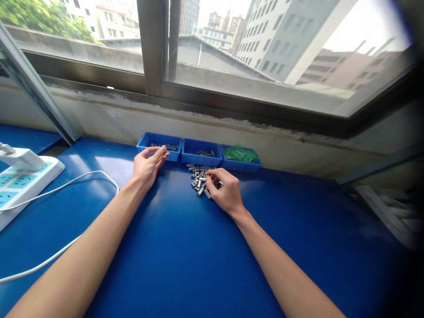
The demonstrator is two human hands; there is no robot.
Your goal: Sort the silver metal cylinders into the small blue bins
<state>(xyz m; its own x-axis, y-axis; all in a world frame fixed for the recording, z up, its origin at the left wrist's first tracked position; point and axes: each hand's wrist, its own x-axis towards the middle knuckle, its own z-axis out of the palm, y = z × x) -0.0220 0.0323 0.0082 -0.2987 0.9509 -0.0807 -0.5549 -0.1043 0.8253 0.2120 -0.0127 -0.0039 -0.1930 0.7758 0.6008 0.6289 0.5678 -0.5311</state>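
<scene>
My left hand (147, 167) is at the front edge of the left blue bin (142, 140), thumb and forefinger pinched on a small silvery metal part (164, 148). Small metal pieces (170, 147) lie inside that bin. My right hand (225, 190) is over the right side of a pile of short metal cylinders (199, 180) on the blue table. Its thumb and forefinger are closed together; whatever they hold is hidden. A reddish spot shows behind those fingers.
The middle blue bin (201, 159) holds a few dark metal pieces (207, 153). Green plastic bags (241, 153) fill the right bin (243, 166). A white power strip (49, 167) and white cable (79, 176) lie left on the blue table (185, 256). A window frame (215, 99) stands behind.
</scene>
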